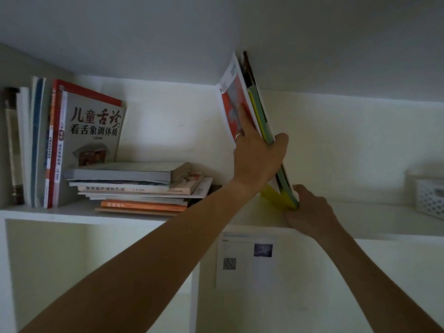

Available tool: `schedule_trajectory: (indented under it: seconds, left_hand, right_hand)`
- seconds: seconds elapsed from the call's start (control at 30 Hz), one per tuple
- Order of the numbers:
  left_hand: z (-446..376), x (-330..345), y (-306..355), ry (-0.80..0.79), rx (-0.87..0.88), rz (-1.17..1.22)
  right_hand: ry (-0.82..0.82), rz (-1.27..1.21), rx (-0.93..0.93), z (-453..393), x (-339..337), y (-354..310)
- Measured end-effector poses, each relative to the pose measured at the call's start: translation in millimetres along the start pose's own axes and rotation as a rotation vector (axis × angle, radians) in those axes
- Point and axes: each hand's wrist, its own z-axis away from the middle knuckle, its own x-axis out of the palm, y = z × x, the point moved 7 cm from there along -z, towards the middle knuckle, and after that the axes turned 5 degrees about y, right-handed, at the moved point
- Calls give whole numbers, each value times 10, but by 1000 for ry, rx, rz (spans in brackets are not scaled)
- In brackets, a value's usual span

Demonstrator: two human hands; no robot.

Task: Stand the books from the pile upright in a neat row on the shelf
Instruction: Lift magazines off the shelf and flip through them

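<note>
A pile of several books (pixel 141 186) lies flat on the white shelf (pixel 72 213), left of centre. Left of the pile, a row of upright books (pixel 55 145) leans at the shelf's left end, fronted by a grey-covered book with black characters. Right of the pile, my left hand (pixel 258 155) grips a bundle of thin books (pixel 240 99), red-and-white cover facing left, green and yellow ones behind. The bundle tilts, its top near the shelf's ceiling. My right hand (pixel 310 210) holds the bundle's bottom corner at the shelf's front edge.
A white perforated basket (pixel 430 195) sits at the shelf's far right. A paper sheet with a QR code (pixel 245 258) hangs on the panel below the shelf. Open compartments lie underneath at left. Bare shelf stretches between the bundle and the basket.
</note>
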Motion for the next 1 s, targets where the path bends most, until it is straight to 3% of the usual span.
schedule_trajectory:
  seconds: [0.07,0.13,0.27,0.37,0.5,0.63,0.73,0.83,1.0]
  left_hand:
    - [-22,55,-70,-21,-38,47]
    - [7,121,-179,-74,-89,23]
    - [70,116,-311,-76,-172,13]
    - [61,145,-279,-97,-103,-33]
    - [149,243,-151,-160,56,-105]
    - [175,318,-171,-205,-46,-27]
    - [148,361,-292,-277,-195,-16]
    - [195,413,-457,-489,-341,-101]
    - [147,320,-573,-535,-298,-112]
  right_hand:
    - [156,-101,-40,-5,-49,-47]
    - [196,-280,-62,14,-58,-99]
    - [-157,-502,-114,151,13,-289]
    - [-382,-541,-118,239,-44,-355]
    - [-327,-394,-195,165,-153,-415]
    - [-349,-552,-275,163,-108,-555]
    - [-215,-488,-280,96,-19,-595]
    - [-50,-421,-242,40,29,-608]
    - [232,-423,-188,33,16,-556]
